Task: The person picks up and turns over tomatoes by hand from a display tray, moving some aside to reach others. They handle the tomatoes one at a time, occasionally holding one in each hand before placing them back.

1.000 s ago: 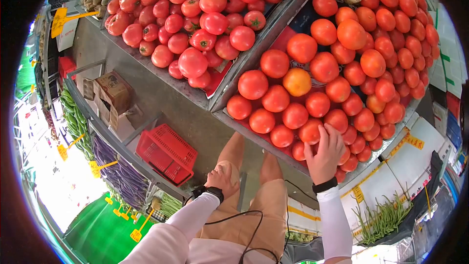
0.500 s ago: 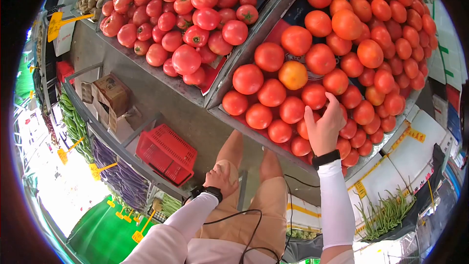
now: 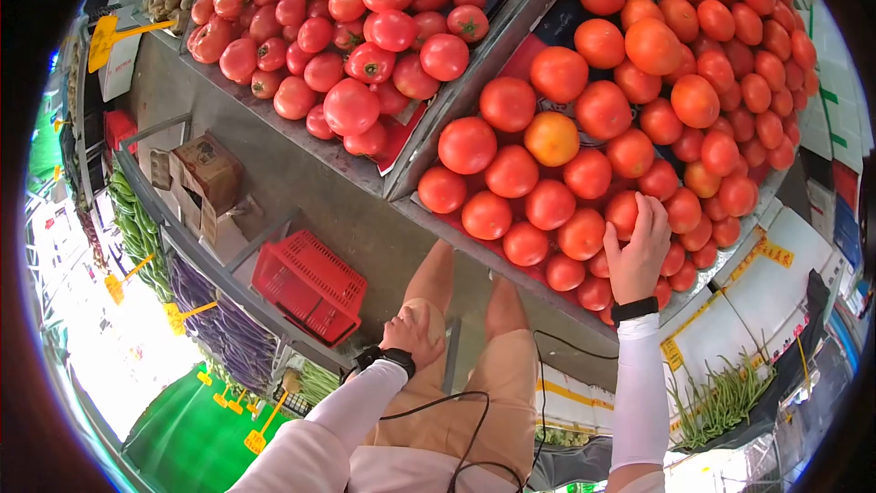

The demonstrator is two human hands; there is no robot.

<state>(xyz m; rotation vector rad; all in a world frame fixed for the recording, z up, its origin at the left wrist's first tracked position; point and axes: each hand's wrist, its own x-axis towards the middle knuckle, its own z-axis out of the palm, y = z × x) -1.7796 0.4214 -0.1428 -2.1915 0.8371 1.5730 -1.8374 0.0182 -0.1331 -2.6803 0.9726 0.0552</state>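
My right hand (image 3: 641, 254) reaches over the front of the right-hand tomato bin. Its thumb and fingers curve around a red tomato (image 3: 622, 211) that still lies among the others. Close by sit a yellow-orange tomato (image 3: 551, 139) and a red tomato (image 3: 580, 234). My left hand (image 3: 412, 336) rests on my bent knee, fingers spread over it and holding nothing. Both wrists wear dark bands.
Pinkish tomatoes (image 3: 350, 108) fill the left bin, past a metal divider (image 3: 447, 110). A red plastic basket (image 3: 310, 285) and a cardboard box (image 3: 208, 172) stand on the floor. Eggplants (image 3: 214, 315) and green beans (image 3: 721, 402) lie to the sides. A black cable hangs across my lap.
My right hand has moved right and slightly down, from one tomato to another nearer the bin's front right. A tomato it covered now shows. My left hand stays on the knee.
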